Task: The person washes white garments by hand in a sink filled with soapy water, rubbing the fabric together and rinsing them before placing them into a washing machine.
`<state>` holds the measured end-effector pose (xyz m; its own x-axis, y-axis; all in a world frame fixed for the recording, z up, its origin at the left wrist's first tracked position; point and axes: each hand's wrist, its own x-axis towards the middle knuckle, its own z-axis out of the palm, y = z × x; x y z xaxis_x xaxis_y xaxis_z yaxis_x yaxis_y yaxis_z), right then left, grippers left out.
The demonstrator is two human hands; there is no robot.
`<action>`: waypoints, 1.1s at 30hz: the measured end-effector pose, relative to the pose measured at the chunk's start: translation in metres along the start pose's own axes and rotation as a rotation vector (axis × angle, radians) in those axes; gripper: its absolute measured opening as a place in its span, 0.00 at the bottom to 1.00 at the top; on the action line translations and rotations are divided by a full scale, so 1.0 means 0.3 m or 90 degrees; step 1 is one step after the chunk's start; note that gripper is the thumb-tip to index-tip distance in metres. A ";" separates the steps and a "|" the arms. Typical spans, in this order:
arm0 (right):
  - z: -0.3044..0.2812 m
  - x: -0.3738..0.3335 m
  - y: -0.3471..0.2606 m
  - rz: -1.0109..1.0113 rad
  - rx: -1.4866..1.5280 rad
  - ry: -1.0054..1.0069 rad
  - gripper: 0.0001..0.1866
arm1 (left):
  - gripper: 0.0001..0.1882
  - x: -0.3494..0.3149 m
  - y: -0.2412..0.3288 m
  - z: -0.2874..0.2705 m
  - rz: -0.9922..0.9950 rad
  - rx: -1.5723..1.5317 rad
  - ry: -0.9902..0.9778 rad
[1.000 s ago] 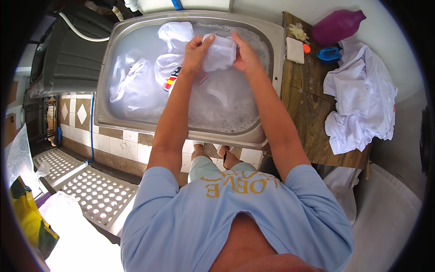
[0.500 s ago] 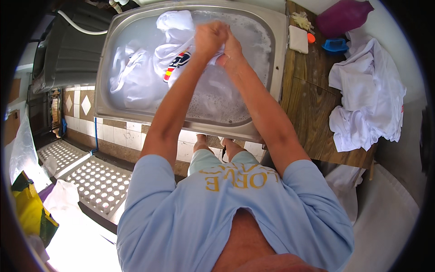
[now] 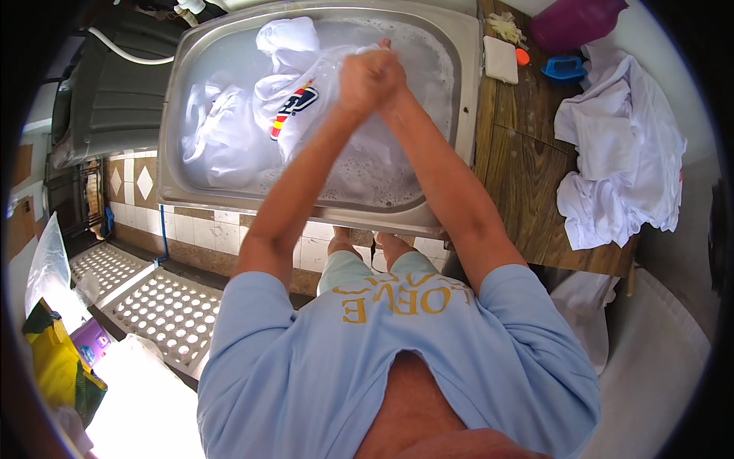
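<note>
A metal sink [image 3: 167, 153] holds cloudy, sudsy water. In it a wet white garment [image 3: 325, 84] with a dark, red and yellow printed emblem is bunched up toward my hands. My left hand [image 3: 362, 83] is closed on this garment, slightly blurred. Pressed against it on the right, my right hand [image 3: 393, 75] is also closed on the cloth, its fingers partly hidden. Another white garment [image 3: 222, 130] lies half under the water at the sink's left side. Behind the emblem, a puffed-up white bundle of cloth [image 3: 287, 34] rises above the surface.
Right of the sink stands a wooden counter [image 3: 516, 176]. On it are a pale square block [image 3: 501, 60], an orange cap [image 3: 522, 57], a blue scrub brush [image 3: 563, 69], a purple container [image 3: 577, 29] and a heap of white clothes [image 3: 619, 153]. A dark grey ribbed tub [image 3: 107, 99] stands left.
My hands have shifted slightly down and to the right, still together on the cloth. The garment is drawn out farther to the left of them, showing more of the emblem.
</note>
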<state>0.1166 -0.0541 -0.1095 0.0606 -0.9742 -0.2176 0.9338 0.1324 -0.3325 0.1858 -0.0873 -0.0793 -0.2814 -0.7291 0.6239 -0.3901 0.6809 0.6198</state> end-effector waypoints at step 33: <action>-0.114 0.064 -0.015 -0.040 -0.007 -0.096 0.25 | 0.06 0.061 -0.013 0.020 -0.122 -0.039 0.010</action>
<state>0.1016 -0.0670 -0.1437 0.0552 -0.9969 -0.0566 0.9334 0.0717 -0.3516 0.1768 -0.1039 -0.0731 -0.1934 -0.8448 0.4989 -0.3814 0.5333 0.7551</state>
